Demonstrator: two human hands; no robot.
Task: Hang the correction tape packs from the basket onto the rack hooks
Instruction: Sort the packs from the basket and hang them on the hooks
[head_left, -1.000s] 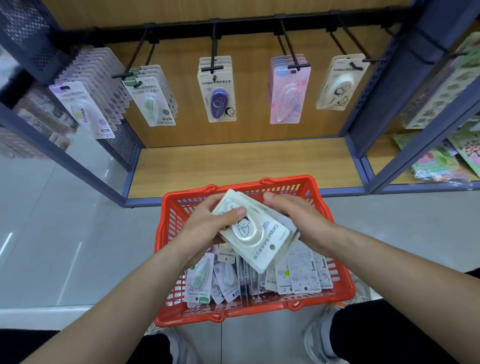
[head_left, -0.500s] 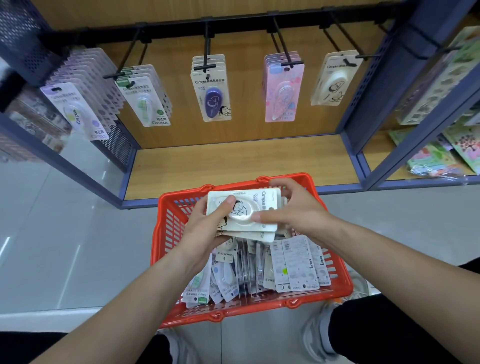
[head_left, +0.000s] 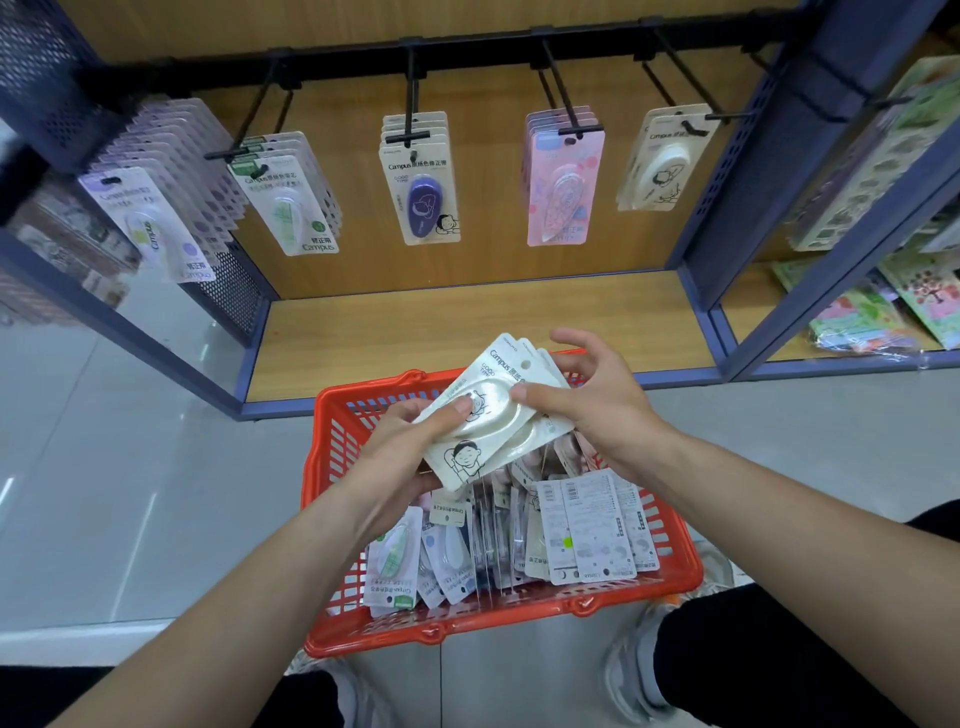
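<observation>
Above the red basket (head_left: 332, 525) I hold a small stack of cream correction tape packs (head_left: 491, 415), tilted with the hang holes pointing up and right. My left hand (head_left: 410, 452) grips the stack from below with its thumb on the top blister. My right hand (head_left: 597, 405) pinches the stack's right side, the other fingers spread. Many more packs (head_left: 519, 540) stand in the basket. On the rack, hooks carry lilac (head_left: 150, 223), green (head_left: 291, 208), purple (head_left: 423, 192), pink (head_left: 561, 182) and cream packs (head_left: 662, 161).
The black hook rail (head_left: 467, 57) runs across the top of a wooden-backed bay with a bare wooden shelf (head_left: 467, 332) below it. Blue uprights (head_left: 737, 208) frame the bay. Other stationery (head_left: 883, 306) fills the bay at right. My shoes flank the basket on the grey floor.
Both hands have turned the cream stack from lying sideways to tilted up and right, and raised it a little higher over the basket. The view has shifted slightly.
</observation>
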